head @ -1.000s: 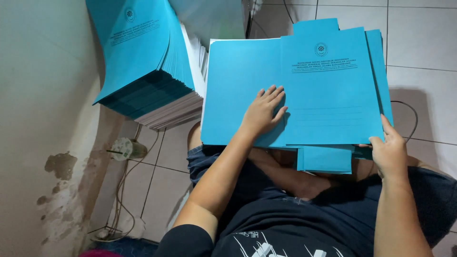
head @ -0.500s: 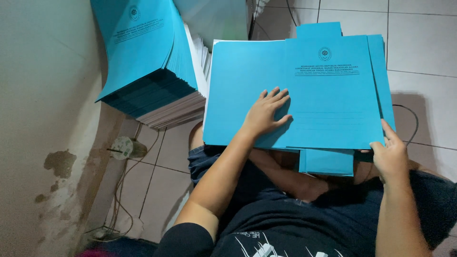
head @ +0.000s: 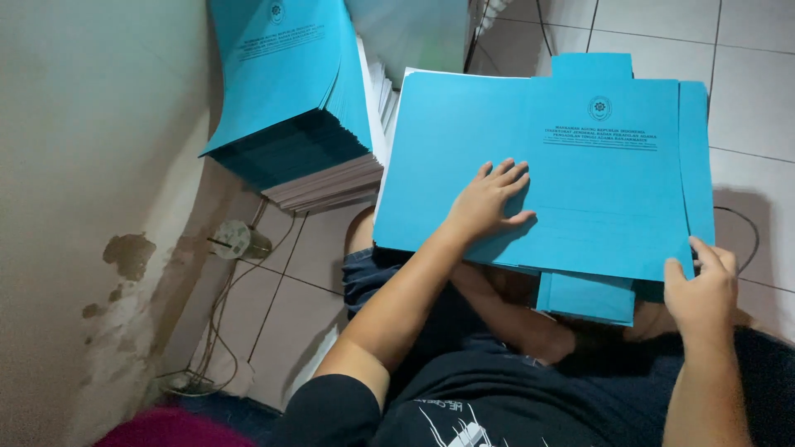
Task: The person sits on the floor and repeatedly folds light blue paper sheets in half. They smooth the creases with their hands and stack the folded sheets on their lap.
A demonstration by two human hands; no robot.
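A blue folder point(head: 580, 174), opened flat with flaps showing at its top, right and bottom edges, is carried across the lap at centre right of the frame, above crossed legs and a dark shirt. The left hand point(head: 489, 199) is laid palm down on the folder's left half, fingers spread, nothing pinched: a flat, open press rather than a grip. The right hand point(head: 704, 290) is placed at the lower right corner; the thumb is seen over the edge, but whether the card is really pinched there cannot be told, the fingers being hidden beneath. At upper left a tall stack point(head: 290, 99) of the same blue folders, with white sheets under it, is leaned against the stained wall point(head: 74, 207) and seen tilted. Risks noted: the folder is held up only by knees and two light contacts, so a slide off the lap toward the tile floor point(head: 745, 99) is judged likely if either hand is lifted; the bottom flap point(head: 588, 298), hanging free, could be creased against the legs; the leaning stack could be toppled by a nudge from the left elbow; a cable and plug point(head: 236, 240) at lower left lie just under that stack and could be snagged.
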